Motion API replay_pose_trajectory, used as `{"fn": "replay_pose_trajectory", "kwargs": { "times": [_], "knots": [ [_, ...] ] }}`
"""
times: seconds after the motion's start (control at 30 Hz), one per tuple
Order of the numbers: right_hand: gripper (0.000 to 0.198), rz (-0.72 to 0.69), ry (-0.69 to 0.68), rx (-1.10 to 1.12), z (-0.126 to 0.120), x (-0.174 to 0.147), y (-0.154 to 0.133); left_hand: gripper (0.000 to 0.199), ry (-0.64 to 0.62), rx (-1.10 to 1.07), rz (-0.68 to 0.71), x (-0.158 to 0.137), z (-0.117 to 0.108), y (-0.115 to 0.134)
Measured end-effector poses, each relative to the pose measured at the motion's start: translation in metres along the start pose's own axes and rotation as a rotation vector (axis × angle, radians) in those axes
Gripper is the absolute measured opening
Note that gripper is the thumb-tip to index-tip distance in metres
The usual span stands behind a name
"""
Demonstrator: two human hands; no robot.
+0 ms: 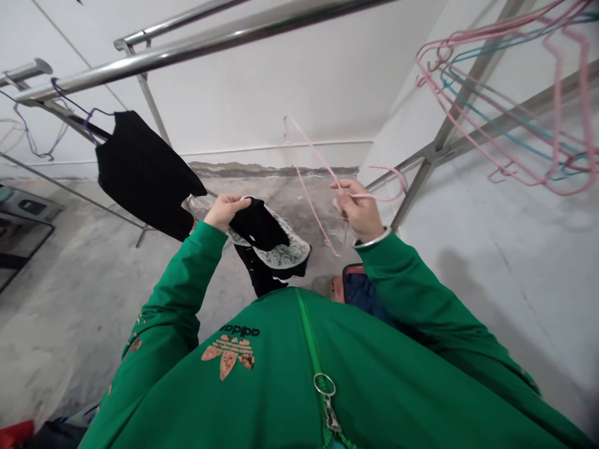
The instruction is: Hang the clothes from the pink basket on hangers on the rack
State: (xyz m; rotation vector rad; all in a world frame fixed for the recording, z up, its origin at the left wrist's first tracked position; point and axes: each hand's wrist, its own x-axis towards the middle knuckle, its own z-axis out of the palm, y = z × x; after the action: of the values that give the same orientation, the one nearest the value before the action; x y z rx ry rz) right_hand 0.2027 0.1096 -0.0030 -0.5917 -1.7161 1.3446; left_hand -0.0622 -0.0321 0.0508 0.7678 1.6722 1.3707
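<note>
My left hand [225, 212] is closed on a black garment with white lace trim [262, 224], which hangs down in front of my jacket. Its full shape is hidden by folds. In my right hand [358, 209] is a thin pink clothes hanger [306, 187], gripped near its hook. The hook curves out to the right, while the hanger's frame points away and to the left. Garment and hanger are apart from each other. Just left of my left hand, a black sleeveless top [145, 174] hangs from a purple hanger [93, 118].
A metal clothes rail [201, 50] runs across the top. Several pink and blue hangers [510, 118] hang at the upper right, near metal rack bars [433, 149]. Dark blue fabric [362, 290] shows below my right arm. A metal-framed stand [28, 212] is at the far left.
</note>
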Motion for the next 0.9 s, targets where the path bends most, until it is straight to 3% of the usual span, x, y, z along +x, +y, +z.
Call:
{"fn": "replay_pose_trajectory", "kwargs": {
  "times": [0.1, 0.23, 0.4, 0.53, 0.63, 0.77, 0.9],
  "knots": [
    [0.036, 0.042, -0.017, 0.046, -0.008, -0.021, -0.014, 0.033, 0.11, 0.011, 0.039, 0.01, -0.012, 0.001],
    [0.036, 0.214, -0.253, 0.014, -0.007, -0.044, -0.025, 0.03, 0.234, 0.137, 0.176, 0.022, -0.026, 0.0],
    [0.034, 0.255, -0.422, -0.06, 0.013, -0.047, -0.02, 0.025, 0.284, 0.652, 0.35, 0.025, -0.025, 0.001],
    [0.033, 0.21, -0.434, -0.046, 0.045, -0.03, -0.01, 0.023, 0.206, 1.204, 0.439, 0.013, 0.007, 0.005],
    [0.033, 0.151, -0.382, -0.014, 0.068, -0.011, 0.0, 0.024, 0.112, 1.477, 0.5, 0.002, 0.034, 0.003],
    [0.034, 0.137, -0.29, 0.062, 0.078, 0.012, 0.01, 0.028, 0.056, 1.58, 0.654, -0.002, 0.045, 0.001],
    [0.033, 0.092, -0.281, 0.05, 0.063, 0.027, 0.005, 0.026, 0.117, 1.518, 0.841, 0.004, 0.038, 0.009]
  ]
}}
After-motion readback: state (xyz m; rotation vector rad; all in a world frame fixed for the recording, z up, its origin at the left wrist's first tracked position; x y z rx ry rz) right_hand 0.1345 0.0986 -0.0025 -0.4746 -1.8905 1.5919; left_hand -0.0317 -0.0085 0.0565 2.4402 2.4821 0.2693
